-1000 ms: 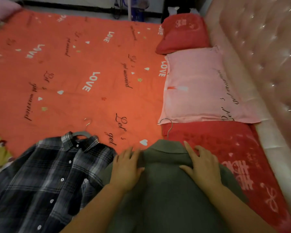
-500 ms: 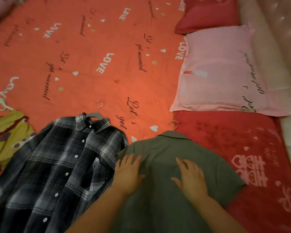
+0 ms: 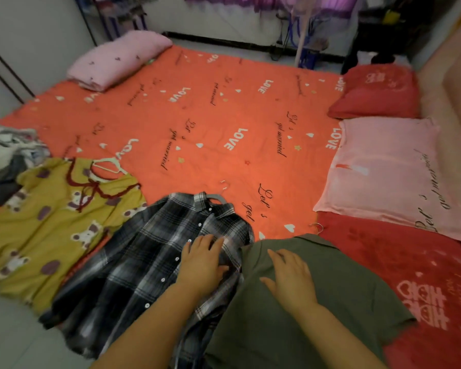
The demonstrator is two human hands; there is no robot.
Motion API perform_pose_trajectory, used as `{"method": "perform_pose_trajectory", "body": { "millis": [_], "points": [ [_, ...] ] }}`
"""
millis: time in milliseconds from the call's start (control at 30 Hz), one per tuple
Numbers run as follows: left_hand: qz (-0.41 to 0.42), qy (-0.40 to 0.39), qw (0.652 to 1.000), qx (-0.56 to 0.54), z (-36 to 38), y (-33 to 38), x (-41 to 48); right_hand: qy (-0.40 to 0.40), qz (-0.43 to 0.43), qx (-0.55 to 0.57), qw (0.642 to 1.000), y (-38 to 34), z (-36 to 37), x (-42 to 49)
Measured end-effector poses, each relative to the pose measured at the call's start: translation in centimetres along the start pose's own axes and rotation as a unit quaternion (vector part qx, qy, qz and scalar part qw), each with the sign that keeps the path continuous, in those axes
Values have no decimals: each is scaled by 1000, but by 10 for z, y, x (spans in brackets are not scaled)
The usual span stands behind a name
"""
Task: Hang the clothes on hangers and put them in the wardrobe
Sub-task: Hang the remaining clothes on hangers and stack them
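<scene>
Fingers relaxed, our left hand [image 3: 203, 263] rests on the plaid shirt [image 3: 141, 265], right hand [image 3: 290, 282] on the green shirt [image 3: 338, 302]; both hangered, they likely need carrying next.

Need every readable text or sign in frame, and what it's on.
"LOVE": white capitals, repeated on the orange bedspread.
"Let's get married": black script, same bedspread.
Double-happiness sign: white, on the red blanket; small lettering beside it blurred.
Pink pillow: black script, unreadable.
Red pillow: white emblem, blurred.
</scene>
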State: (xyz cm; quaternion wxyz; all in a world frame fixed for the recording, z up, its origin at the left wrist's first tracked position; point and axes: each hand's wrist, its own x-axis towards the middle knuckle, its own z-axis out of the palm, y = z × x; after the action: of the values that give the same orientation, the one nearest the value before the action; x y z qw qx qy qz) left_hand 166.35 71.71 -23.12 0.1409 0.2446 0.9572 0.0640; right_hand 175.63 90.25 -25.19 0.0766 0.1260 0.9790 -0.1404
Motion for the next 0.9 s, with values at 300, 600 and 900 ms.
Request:
{"method": "perform_pose_trajectory", "body": {
  "millis": [300,600,900],
  "points": [
    [-102,84,991,-5,-45,-162,-98,-14,-114,-19,993,-181,9,2],
    [-179,142,974,-6,-70,-385,-230,-32,-185,-50,981,-415,62,-10],
    [-267,144,952,-25,-86,-545,-301,-39,-277,-61,958,-605,99,2]
  ]
}}
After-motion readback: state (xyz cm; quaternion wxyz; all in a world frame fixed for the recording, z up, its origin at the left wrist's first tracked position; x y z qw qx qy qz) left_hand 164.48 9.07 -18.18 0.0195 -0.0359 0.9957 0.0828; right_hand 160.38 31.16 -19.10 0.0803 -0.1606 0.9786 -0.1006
